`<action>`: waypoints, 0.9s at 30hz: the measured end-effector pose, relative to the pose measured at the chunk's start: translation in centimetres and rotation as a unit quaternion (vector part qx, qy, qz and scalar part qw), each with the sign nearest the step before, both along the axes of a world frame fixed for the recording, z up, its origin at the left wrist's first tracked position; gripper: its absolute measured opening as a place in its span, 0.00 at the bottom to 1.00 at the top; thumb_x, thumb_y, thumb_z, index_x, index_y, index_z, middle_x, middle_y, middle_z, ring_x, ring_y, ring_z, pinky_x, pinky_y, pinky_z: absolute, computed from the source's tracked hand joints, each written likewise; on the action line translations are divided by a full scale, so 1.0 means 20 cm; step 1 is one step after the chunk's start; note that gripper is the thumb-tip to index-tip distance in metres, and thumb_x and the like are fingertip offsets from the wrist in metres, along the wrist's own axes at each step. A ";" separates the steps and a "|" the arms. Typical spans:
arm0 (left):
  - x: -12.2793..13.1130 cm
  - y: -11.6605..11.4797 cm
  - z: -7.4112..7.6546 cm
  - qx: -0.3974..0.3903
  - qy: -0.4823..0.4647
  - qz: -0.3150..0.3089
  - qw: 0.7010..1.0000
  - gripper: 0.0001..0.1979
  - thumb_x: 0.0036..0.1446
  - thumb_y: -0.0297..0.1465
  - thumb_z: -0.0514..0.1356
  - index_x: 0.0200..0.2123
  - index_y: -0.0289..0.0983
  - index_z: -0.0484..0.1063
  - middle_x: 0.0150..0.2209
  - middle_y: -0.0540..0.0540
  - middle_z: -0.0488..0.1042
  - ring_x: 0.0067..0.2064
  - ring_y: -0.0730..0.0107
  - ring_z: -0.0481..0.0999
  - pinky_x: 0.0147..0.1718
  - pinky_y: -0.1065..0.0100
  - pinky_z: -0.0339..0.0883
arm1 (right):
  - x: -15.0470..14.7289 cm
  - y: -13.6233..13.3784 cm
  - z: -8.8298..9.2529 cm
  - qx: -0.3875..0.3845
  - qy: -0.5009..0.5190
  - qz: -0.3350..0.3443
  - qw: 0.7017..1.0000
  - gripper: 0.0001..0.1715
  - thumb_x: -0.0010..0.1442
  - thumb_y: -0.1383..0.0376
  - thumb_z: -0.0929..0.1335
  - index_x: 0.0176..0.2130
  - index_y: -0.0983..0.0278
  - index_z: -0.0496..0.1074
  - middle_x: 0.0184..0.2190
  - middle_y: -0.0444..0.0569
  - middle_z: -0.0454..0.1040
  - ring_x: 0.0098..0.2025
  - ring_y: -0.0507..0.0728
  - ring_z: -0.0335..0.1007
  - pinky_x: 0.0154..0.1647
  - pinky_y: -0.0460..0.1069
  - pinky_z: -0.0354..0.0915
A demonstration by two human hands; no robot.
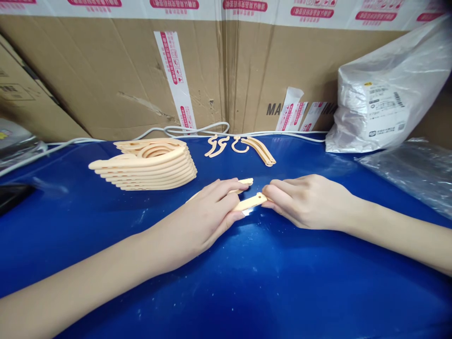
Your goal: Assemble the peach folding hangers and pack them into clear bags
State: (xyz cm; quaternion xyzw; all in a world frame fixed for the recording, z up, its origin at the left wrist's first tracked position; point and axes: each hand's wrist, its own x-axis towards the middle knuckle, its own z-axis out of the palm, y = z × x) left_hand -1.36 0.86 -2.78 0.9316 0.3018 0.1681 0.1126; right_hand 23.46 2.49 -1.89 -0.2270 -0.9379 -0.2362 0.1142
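Note:
Both my hands meet at the middle of a blue table [247, 282]. My left hand [208, 216] lies over pale orange plastic hanger arms [249, 202], fingers closed on them; one tip sticks out past my fingers. My right hand [307, 200] pinches the end of the nearer arm with its fingertips. Behind my left hand sits a stack of folded pale orange hangers [148, 165]. Loose hook pieces [216, 146] and a few more arm pieces [261, 150] lie at the back of the table.
Cardboard boxes [123, 70] with red-and-white tape wall off the back. A white cable [197, 129] runs along their foot. A white plastic-wrapped bundle [384, 103] and a clear plastic bag [416, 169] sit at the right. A dark object [10, 195] lies at the left edge.

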 end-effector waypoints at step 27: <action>-0.01 -0.01 0.00 -0.001 -0.003 -0.002 1.000 0.19 0.73 0.34 0.43 0.58 0.32 0.65 0.65 0.42 0.60 0.67 0.69 0.55 0.67 0.64 0.51 | 0.00 0.00 -0.04 -0.002 0.031 0.002 1.000 0.22 0.73 0.62 0.53 0.30 0.64 0.64 0.21 0.41 0.66 0.17 0.50 0.59 0.18 0.49 0.49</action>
